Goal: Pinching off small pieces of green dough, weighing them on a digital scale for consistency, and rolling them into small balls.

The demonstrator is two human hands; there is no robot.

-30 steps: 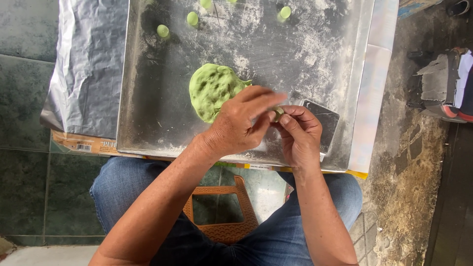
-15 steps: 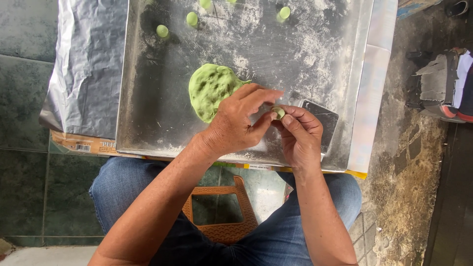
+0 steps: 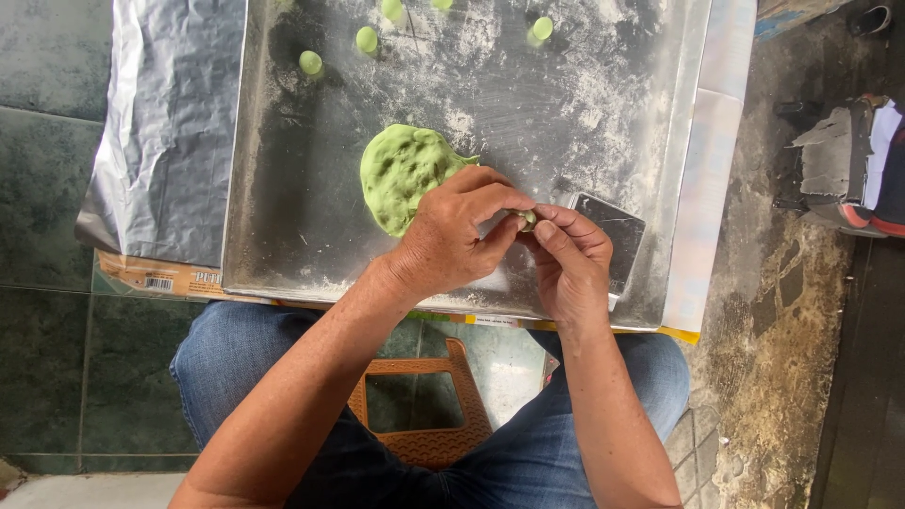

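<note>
A flattened lump of green dough [image 3: 401,174] lies on a floured metal tray [image 3: 283,188]. Just right of it, my left hand [image 3: 452,236] and my right hand [image 3: 570,259] meet fingertip to fingertip over the tray's near edge. Both pinch a small green dough piece [image 3: 528,220], mostly hidden by the fingers. Several small green dough balls [image 3: 366,40] rest at the far side of the tray.
A dark flat scraper [image 3: 613,236] lies on the tray beside my right hand. Silver foil [image 3: 160,141] covers the surface left of the tray. Below are my jeans-clad knees and an orange plastic stool [image 3: 419,405]. Rough concrete floor and a shoe [image 3: 853,165] are at the right.
My hands have stayed in place; the fingers shifted slightly around the small dough piece between them. The big lump has not moved.
</note>
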